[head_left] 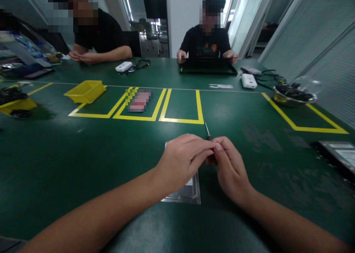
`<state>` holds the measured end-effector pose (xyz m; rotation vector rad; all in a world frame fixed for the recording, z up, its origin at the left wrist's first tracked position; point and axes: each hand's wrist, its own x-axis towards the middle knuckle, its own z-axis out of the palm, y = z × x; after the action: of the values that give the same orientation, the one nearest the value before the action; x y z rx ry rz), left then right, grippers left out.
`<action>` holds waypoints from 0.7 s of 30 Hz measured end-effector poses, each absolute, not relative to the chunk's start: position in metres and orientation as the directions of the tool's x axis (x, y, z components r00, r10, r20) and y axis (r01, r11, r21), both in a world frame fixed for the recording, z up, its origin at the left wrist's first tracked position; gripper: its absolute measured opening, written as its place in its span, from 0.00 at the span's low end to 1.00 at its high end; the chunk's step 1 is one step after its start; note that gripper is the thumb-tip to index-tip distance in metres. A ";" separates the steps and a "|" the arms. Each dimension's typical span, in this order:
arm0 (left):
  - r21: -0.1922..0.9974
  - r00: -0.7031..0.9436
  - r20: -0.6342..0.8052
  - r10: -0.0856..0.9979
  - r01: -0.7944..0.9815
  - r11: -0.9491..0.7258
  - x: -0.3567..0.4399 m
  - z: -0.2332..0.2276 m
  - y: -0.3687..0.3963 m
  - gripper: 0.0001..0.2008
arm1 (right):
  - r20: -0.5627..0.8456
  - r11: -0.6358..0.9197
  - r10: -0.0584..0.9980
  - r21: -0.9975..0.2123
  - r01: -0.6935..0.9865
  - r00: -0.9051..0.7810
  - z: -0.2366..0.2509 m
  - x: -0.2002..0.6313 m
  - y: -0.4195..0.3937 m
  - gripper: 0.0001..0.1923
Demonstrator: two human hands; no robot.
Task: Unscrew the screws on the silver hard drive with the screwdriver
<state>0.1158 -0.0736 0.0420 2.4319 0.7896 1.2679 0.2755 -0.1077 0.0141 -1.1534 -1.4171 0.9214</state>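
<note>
Both my hands pinched on small screwdriver [207,131], held just above metal plate [186,192] on green table [83,160]. Left hand [181,160] fingertips on handle, right hand [230,168] closed around it. Risk: two-finger grip slips, tip drops, scratches plate.

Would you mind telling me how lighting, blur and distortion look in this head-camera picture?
Head view: wide-angle bend curves the table edges; soft ceiling glare on its green top; both hands and screwdriver fairly sharp; faces and one item pixelated.
</note>
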 end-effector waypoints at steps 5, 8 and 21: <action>0.493 0.414 0.695 0.587 0.320 -0.809 0.118 0.030 -0.070 0.04 | 0.210 0.207 0.978 -0.967 0.150 0.005 0.011 0.274 -0.106 0.14; 0.427 0.434 0.724 0.537 0.330 -0.842 0.115 0.022 -0.069 0.03 | 0.176 0.175 0.984 -0.974 0.144 -0.006 0.010 0.272 -0.107 0.15; 0.213 0.543 0.694 0.472 0.472 -0.856 0.098 0.013 -0.067 0.05 | 0.221 0.228 0.974 -0.957 0.181 -0.056 0.002 0.265 -0.113 0.12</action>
<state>0.0976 -0.0666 0.0126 2.7594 0.8442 1.2413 0.2647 -0.1129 0.0024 -1.1528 -1.4706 0.9682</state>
